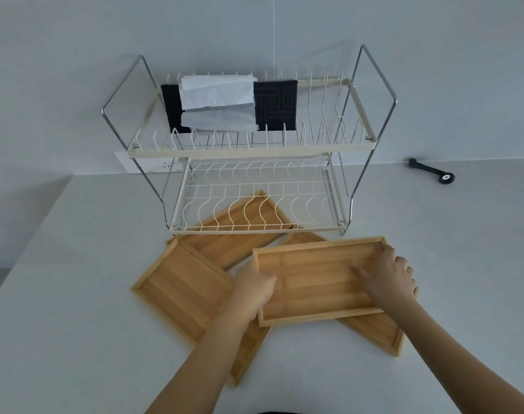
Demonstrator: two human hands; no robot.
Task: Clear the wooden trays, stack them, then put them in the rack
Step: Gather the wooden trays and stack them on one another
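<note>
Several empty wooden trays lie on the white table in front of a two-tier wire rack (254, 150). I hold the top tray (314, 282) by both short ends: my left hand (254, 289) grips its left end and my right hand (387, 277) grips its right end, thumb inside. It sits over a tilted tray (374, 330) at the right. Another tray (180, 288) lies at the left, partly under my left forearm. A further tray (225, 243) reaches under the rack's lower tier.
On the rack's upper tier lie black mats (277, 104) and white folded cloths (217, 100). A black tool with a small wheel (434, 171) rests at the far right near the wall. A white socket strip (147, 164) sits behind the rack.
</note>
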